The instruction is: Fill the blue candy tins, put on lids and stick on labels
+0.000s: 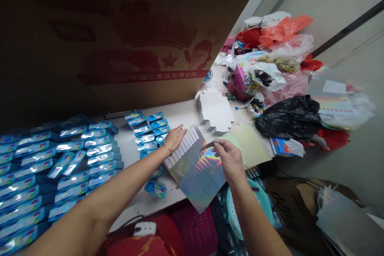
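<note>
- White table (180, 114) fills the middle of the picture, with a big brown cardboard box (120, 36) standing behind it.
- Lots of small blue boxes (45, 168) with shiny tops lie in rows on the left part of the table.
- More small blue boxes (148, 130) sit in a short group near the middle, just beside the left hand.
- One shiny rainbow sheet (198, 172) lies on the table edge and sticks out past it toward the person.
- Rows of little white stickers (184, 146) cover the top left part of the shiny sheet.
- Left hand (174, 138) lies flat on the stickers, with its fingers spread out and holding nothing.
- Right hand (229, 160) is on the right side of the sheet; its thumb and finger are pinched on something small and dark at the sheet's top, too small to name.
- Flat white card pieces (216, 112) sit in a stack behind the sheet.
- Pale yellow sheets (249, 142) lie to the right of the right hand.
- Red, white and black plastic bags (282, 68) are piled up at the far right end of the table.
- Red things and a pink basket (195, 228) sit down below the table, near the person.
</note>
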`<action>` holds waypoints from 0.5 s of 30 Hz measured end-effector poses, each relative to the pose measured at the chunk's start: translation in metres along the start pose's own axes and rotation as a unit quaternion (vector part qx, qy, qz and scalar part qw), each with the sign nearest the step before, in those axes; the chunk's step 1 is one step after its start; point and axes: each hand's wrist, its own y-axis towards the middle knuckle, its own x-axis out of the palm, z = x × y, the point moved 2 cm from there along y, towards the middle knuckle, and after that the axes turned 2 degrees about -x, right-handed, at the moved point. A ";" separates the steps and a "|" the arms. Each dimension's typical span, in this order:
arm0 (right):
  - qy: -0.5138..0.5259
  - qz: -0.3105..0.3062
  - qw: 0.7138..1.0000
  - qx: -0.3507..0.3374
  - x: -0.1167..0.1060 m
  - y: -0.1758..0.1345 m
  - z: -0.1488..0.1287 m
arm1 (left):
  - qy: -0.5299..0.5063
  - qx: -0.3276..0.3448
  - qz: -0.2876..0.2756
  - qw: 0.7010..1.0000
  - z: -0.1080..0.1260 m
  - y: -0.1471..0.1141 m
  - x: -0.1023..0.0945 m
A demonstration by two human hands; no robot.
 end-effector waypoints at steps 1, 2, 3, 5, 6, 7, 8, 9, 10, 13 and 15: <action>0.043 0.011 0.999 0.024 0.010 0.000 0.006 | -0.067 0.017 -0.007 0.998 0.002 -0.015 -0.006; 0.082 0.019 0.995 0.047 0.020 -0.001 0.012 | -0.133 0.026 -0.024 0.990 0.003 -0.032 -0.010; 0.116 0.022 0.991 0.069 0.031 -0.003 0.017 | -0.187 0.024 -0.045 0.981 0.003 -0.048 -0.013; 0.166 0.015 0.980 0.109 0.053 -0.010 0.025 | -0.266 -0.017 -0.044 0.963 0.000 -0.077 -0.016; 0.180 0.009 0.975 0.126 0.063 -0.015 0.027 | -0.292 -0.044 -0.020 0.955 -0.004 -0.089 -0.018; 0.189 0.002 0.972 0.141 0.074 -0.020 0.030 | -0.313 -0.071 0.015 0.947 -0.009 -0.098 -0.020; 0.195 -0.007 0.969 0.154 0.084 -0.026 0.032 | -0.328 -0.095 0.050 0.939 -0.016 -0.106 -0.022; 0.200 -0.016 0.966 0.164 0.094 -0.032 0.034 | -0.338 -0.115 0.079 0.931 -0.023 -0.112 -0.026; 0.205 -0.026 0.963 0.172 0.104 -0.037 0.037 | -0.345 -0.132 0.100 0.924 -0.032 -0.117 -0.030; 0.204 -0.059 0.962 0.173 0.139 -0.055 0.046 | -0.342 -0.172 0.139 0.913 -0.061 -0.132 -0.048; 0.191 -0.077 0.967 0.152 0.161 -0.065 0.053 | -0.324 -0.194 0.170 0.910 -0.080 -0.143 -0.060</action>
